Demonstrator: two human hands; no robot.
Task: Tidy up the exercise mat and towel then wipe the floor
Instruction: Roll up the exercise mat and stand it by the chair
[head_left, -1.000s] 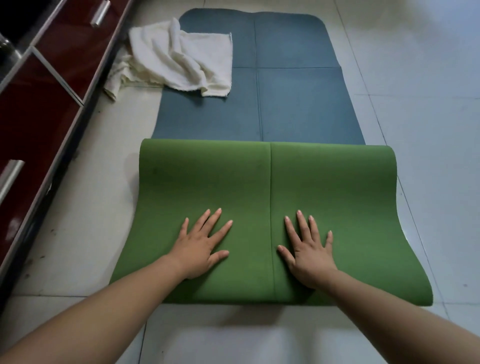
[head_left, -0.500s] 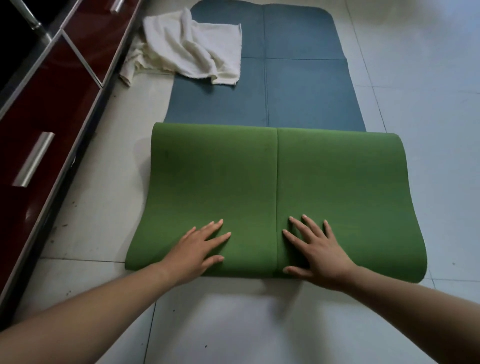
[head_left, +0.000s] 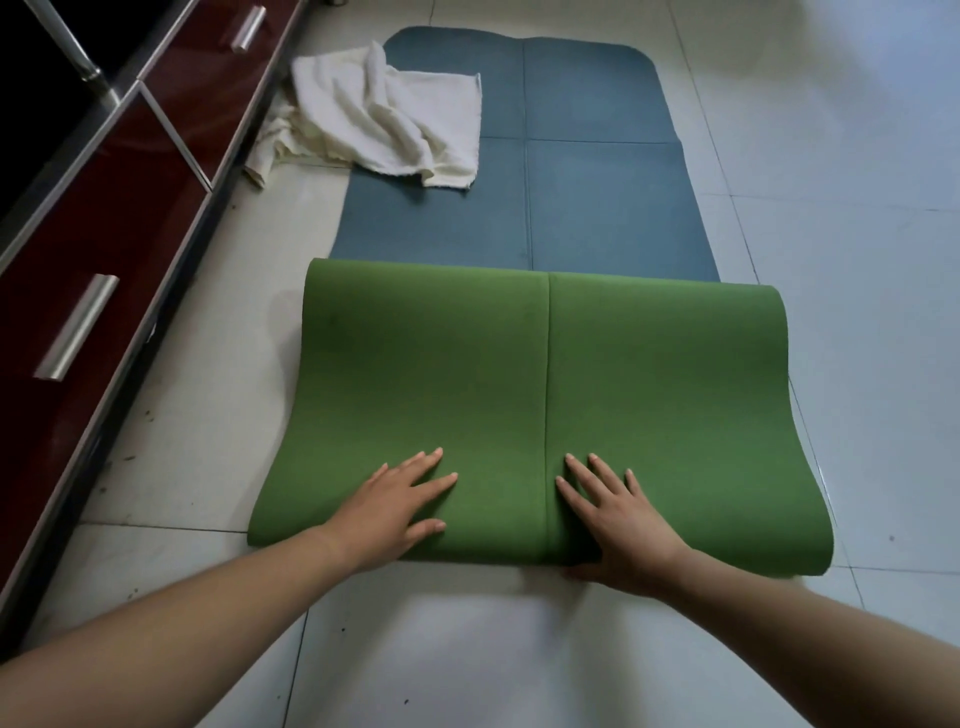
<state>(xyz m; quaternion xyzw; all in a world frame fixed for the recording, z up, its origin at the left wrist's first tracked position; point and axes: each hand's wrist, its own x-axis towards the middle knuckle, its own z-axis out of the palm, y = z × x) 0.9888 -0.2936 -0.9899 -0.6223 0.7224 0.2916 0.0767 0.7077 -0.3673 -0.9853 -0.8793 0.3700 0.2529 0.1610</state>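
Where the mat lies: lengthways on the pale tiled floor (head_left: 831, 156), and there it is, the exercise mat (head_left: 649, 389), near end folded over, green underside up, blue face showing beyond the fold.
Left hand: the left hand (head_left: 389, 504) is down flat on the green flap near its front edge, fingers straight and spread, thumb out to the side, gripping nothing.
Right hand: the right hand (head_left: 618, 514) presses palm-down just across the centre crease (head_left: 548, 364), fingers fanned and straight. The thumb sits right at the mat's front edge, and whether it hooks underneath is hard to tell.
Towel: a crumpled white towel (head_left: 384, 114) sprawls over the far left corner of the blue face, one end spilling onto the tiles.
Cabinet: a dark red cabinet (head_left: 104, 218) runs along the left with a silver drawer handle (head_left: 78, 327); the frame cuts it off.
Hidden: the flap covers the blue face beneath it, and both forearms run out at the bottom edge.
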